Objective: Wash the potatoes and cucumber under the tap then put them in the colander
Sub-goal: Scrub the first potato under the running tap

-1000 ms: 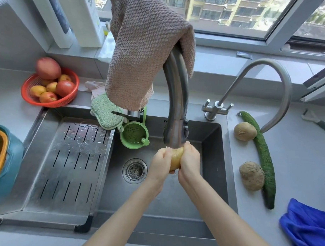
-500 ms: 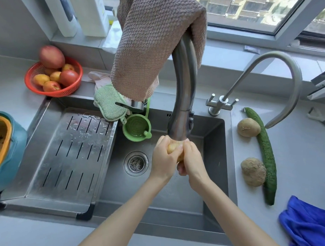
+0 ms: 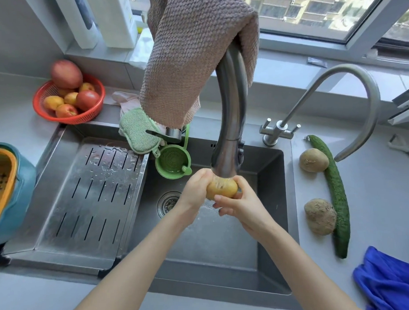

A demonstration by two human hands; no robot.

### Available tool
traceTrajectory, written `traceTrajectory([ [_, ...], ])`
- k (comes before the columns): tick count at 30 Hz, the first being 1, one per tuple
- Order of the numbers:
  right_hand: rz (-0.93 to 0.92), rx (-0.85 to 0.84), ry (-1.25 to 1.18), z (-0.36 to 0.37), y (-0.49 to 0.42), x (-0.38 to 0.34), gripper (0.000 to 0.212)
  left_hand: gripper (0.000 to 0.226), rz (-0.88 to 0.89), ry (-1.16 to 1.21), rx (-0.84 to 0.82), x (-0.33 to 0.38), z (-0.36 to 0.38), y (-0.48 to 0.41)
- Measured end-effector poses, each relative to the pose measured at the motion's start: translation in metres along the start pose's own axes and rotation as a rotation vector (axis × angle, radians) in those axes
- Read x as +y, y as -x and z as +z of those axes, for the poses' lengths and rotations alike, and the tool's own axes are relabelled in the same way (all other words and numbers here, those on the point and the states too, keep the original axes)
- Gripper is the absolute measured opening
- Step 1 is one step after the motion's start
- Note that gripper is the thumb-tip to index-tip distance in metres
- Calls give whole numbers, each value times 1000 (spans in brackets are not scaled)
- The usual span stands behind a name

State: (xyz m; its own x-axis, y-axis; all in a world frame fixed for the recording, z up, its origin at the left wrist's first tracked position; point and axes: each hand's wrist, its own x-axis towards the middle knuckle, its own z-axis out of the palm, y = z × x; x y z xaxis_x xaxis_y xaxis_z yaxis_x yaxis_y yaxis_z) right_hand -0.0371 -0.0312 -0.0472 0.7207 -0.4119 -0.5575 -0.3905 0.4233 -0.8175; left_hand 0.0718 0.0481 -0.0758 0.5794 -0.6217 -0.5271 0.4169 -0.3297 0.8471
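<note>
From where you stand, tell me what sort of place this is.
Likely a home kitchen: a steel sink, a tap running over a potato gripped by the left hand and right hand, and a red fruit basket.

Between the left hand (image 3: 195, 189) and right hand (image 3: 241, 202) I see the potato (image 3: 222, 189) smooth and wet, its yellow skin glossy. Above them the tap (image 3: 230, 114) is brushed metal with a soft sheen, draped with a coarse waffle-knit cloth (image 3: 195, 57). Beneath them the sink (image 3: 218, 259) is dull grey steel. Left of the left hand, the tray (image 3: 86, 197) is shiny metal beaded with water, the strainer (image 3: 173, 160) smooth green plastic, the sponge (image 3: 137, 131) nubbly, the basket (image 3: 45, 107) red plastic mesh. Right of the right hand, the far potato (image 3: 313, 159) and near potato (image 3: 320, 215) look matt and rough, the cucumber (image 3: 336, 194) bumpy, the counter (image 3: 382, 207) matt grey, the rag (image 3: 389, 284) soft blue fabric.
</note>
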Motion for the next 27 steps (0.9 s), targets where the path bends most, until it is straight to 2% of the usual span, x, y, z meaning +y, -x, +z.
traceTrajectory([
  [4,30,-59,-124,-8,-1,2,40,47,-12,-66,-208,3,-8,10],
  [9,29,-26,-116,-3,-2,5,30,47,22,-109,-196,7,-2,18],
  [13,-3,-26,-143,-4,-2,8,30,26,52,-166,-216,10,2,23],
  [18,-16,-44,-141,-7,0,6,30,23,64,-188,-254,9,-1,20],
  [23,-125,84,76,1,6,6,29,9,128,-120,-110,8,10,14],
  [27,-223,162,427,12,8,15,24,17,-21,-34,117,0,17,-2],
])
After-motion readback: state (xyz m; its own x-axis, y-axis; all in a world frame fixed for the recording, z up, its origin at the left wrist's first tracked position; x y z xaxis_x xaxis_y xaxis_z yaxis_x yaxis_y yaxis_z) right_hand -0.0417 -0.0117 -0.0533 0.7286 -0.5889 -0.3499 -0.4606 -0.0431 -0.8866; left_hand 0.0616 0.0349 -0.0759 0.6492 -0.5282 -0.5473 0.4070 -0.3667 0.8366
